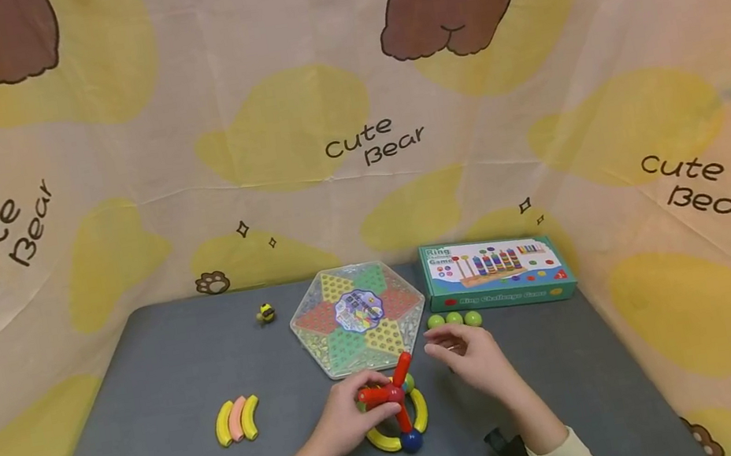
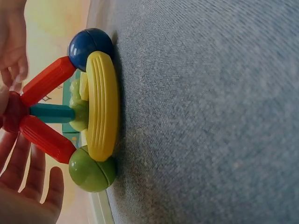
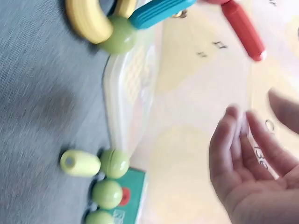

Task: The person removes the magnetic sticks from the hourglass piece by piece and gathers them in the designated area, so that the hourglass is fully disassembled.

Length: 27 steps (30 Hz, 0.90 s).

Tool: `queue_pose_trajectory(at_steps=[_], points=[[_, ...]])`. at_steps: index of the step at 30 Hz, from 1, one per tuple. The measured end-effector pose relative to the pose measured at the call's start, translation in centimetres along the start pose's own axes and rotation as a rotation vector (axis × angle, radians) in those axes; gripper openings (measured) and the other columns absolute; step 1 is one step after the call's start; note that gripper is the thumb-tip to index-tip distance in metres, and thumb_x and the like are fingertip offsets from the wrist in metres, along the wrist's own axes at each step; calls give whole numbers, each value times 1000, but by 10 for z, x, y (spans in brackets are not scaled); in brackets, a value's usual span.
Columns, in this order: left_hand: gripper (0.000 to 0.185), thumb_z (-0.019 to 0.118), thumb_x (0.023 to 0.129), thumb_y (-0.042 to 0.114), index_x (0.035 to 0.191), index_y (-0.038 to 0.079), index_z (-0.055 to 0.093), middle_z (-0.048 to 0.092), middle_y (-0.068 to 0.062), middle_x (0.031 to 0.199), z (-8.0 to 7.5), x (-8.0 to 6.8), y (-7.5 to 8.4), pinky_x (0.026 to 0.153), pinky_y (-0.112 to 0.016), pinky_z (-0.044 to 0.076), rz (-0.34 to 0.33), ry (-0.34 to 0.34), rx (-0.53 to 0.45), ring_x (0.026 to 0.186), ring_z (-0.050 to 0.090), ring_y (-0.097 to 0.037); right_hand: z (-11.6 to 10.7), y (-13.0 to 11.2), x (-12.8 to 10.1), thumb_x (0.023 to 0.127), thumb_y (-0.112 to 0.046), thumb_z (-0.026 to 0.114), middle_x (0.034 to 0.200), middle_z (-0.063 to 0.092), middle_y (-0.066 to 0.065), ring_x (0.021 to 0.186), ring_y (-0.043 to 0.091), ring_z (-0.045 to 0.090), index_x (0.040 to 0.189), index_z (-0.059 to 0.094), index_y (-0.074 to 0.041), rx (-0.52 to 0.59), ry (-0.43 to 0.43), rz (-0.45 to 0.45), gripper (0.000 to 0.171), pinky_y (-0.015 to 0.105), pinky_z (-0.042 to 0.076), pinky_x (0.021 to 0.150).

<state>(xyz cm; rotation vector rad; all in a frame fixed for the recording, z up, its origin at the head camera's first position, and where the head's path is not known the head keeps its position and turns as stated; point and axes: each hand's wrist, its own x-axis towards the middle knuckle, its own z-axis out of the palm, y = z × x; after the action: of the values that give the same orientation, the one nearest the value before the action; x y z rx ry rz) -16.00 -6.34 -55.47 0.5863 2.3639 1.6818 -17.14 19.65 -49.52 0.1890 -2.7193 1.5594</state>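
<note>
On the table stands a toy frame of magnetic sticks and balls. Curved yellow sticks (image 2: 103, 107) form its base ring, with a blue ball (image 1: 411, 441) and green balls (image 2: 92, 170) at the joints. Red sticks (image 2: 48, 81) and a teal stick (image 2: 52, 113) rise to a red ball (image 1: 395, 393) on top. My left hand (image 1: 350, 415) pinches this red ball between thumb and fingers. Further red sticks (image 1: 402, 368) stick out from it. Off to the frame's right, my right hand (image 1: 476, 360) hovers with loosely bent fingers, holding nothing.
Two yellow curved sticks (image 1: 224, 424) and a pink one (image 1: 238, 419) lie left. Behind are a hexagonal game board (image 1: 358, 317), a bee figure (image 1: 266, 312) and a green game box (image 1: 498, 272). Loose green balls (image 1: 454, 318) and a pale green short stick (image 3: 80, 163) lie right.
</note>
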Motion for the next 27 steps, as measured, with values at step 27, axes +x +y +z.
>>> queue_pose_trajectory(at_steps=[27], points=[[30,83,83,42,107,28,71,70,6,103,4,-3,-1,83,-34,56,15,82,40,95,65,-10,34,-8,-4,89,-20,78,103,75,6,92,18,72,117,73,-10,143,-164,-28,30,27,59,81]])
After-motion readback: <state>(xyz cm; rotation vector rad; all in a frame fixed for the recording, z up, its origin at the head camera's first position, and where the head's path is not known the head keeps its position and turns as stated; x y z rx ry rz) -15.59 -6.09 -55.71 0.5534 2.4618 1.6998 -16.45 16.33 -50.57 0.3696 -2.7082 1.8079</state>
